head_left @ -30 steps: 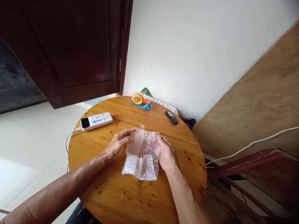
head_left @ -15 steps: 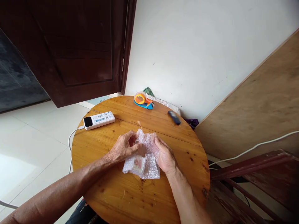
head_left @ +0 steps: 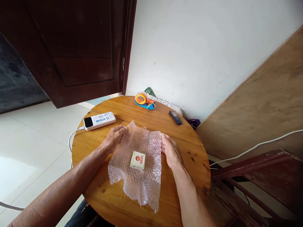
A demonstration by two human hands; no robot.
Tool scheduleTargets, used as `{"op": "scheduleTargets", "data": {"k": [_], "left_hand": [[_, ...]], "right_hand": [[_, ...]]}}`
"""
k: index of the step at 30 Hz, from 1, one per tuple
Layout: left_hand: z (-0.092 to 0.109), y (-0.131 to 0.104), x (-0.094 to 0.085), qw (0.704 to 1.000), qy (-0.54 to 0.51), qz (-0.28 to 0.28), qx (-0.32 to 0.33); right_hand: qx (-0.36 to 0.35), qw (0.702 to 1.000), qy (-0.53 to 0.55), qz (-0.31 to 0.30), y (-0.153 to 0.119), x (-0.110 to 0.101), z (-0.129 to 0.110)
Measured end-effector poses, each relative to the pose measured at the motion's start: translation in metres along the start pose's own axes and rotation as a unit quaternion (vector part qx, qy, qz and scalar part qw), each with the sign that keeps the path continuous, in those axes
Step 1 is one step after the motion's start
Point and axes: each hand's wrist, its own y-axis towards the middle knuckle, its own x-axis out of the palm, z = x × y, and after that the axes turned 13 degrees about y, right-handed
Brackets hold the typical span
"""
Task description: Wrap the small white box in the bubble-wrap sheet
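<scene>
A sheet of clear bubble wrap [head_left: 148, 183] lies spread out in front of me, its near edge ragged and wavy. On its middle sits a small cream box [head_left: 137, 160] with a red round mark and red lettering. My left hand [head_left: 115, 136] pinches the far left corner of the wrap, fingers closed. At the far right edge, my right hand [head_left: 170, 149] has its fingers curled against the wrap and appears to hold it there; part of that grip is hidden. Neither hand touches the box.
The round wooden table [head_left: 189, 186] carries a white device [head_left: 100, 121] with a cable at left, an orange and blue tape dispenser [head_left: 144, 101] at the back, and a blurred dark object [head_left: 175, 117] at back right. A dark red wooden frame [head_left: 251, 167] stands to the right.
The bubble wrap, folded over the box before, is now opened out flat around it. My left hand has moved left with its corner; my right hand has shifted slightly right.
</scene>
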Motion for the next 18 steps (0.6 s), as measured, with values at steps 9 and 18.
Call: {"op": "scheduleTargets", "data": {"k": [9, 18], "left_hand": [[-0.004, 0.000, -0.003, 0.926, 0.351, 0.054, 0.127], [-0.011, 0.006, -0.004, 0.829, 0.515, 0.137, 0.169]], "right_hand": [[-0.160, 0.945, -0.285, 0.014, -0.003, -0.005, 0.002], [-0.144, 0.890, -0.429, 0.058, 0.000, -0.003, 0.003]]}}
